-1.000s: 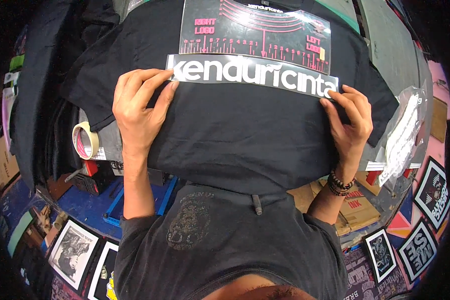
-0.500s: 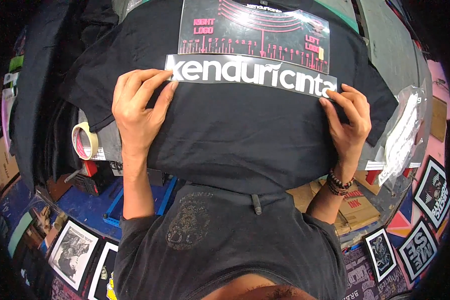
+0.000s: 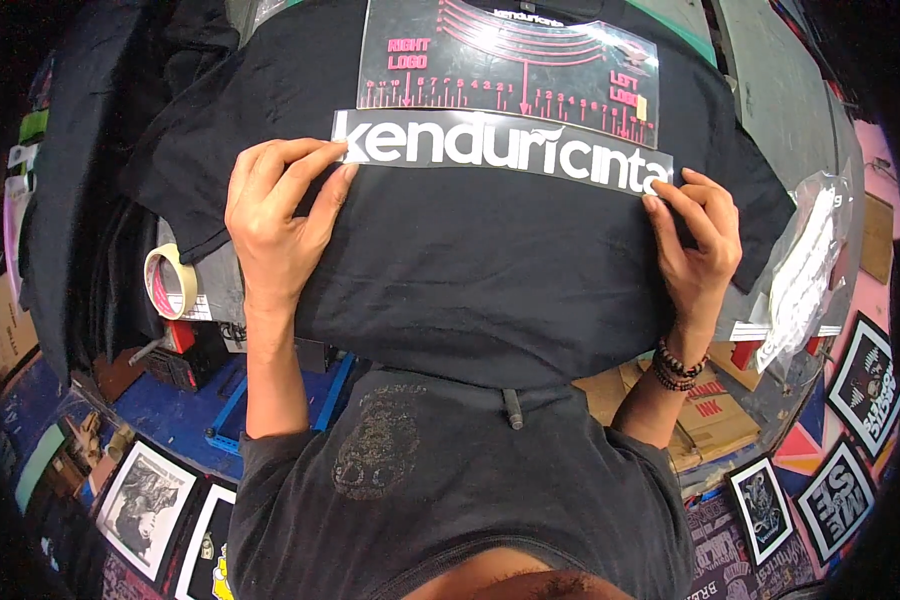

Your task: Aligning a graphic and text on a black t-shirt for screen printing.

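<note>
A black T-shirt [image 3: 490,260] lies spread on a grey board [image 3: 770,60]. A clear ruler template [image 3: 490,70] with pink markings rests across its upper chest. Just below the template, a clear transfer strip [image 3: 500,150] with white lettering lies across the shirt. My left hand [image 3: 282,215] holds the strip's left end between fingertips and thumb, fingers closed on it. At the right end, my right hand [image 3: 700,230] has thumb and fingers on the strip's corner, also closed on it. Under both hands is the shirt fabric.
A masking tape roll [image 3: 170,282] sits at the board's left edge. A plastic bag with white sheets [image 3: 805,270] lies at the right. Dark garments [image 3: 80,230] are piled far left. A cardboard box [image 3: 705,425] and framed prints [image 3: 145,510] are lower down.
Very little differs: the lettered strip and my right hand have shifted slightly to the left. My left hand stays in about the same place on the strip's end.
</note>
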`<state>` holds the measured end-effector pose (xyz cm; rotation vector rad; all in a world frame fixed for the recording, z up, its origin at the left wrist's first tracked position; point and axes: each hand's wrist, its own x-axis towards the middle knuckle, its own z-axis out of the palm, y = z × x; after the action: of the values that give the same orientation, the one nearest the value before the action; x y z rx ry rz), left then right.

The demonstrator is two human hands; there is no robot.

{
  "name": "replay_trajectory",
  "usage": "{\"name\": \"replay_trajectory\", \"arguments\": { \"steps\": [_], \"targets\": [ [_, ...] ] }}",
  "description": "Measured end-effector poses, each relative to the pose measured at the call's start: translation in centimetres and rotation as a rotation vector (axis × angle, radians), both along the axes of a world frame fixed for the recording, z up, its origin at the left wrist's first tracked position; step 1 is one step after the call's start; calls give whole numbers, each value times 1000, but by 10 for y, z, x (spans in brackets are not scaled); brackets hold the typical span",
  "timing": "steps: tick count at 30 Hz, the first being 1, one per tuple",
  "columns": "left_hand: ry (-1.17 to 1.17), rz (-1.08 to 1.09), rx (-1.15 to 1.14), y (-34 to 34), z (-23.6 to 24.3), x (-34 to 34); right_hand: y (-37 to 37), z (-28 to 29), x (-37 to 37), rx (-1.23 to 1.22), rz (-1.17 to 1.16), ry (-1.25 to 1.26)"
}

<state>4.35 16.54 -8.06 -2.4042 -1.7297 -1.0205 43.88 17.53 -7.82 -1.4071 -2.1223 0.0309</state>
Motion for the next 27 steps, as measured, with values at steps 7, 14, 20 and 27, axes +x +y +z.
{"name": "replay_trajectory", "arguments": {
  "steps": [7, 14, 20, 27],
  "targets": [
    [-3, -1, -2, 0, 0, 0, 0, 0, 0, 10, 4, 5],
    [-10, 9, -10, 0, -1, 0, 0, 0, 0, 3, 2, 11],
    [16, 13, -13, -1, 0, 0, 0, 0, -1, 8, -7, 6],
    [65, 40, 11, -4, 0, 1, -2, -1, 1, 16, -15, -25]
  ]
}}
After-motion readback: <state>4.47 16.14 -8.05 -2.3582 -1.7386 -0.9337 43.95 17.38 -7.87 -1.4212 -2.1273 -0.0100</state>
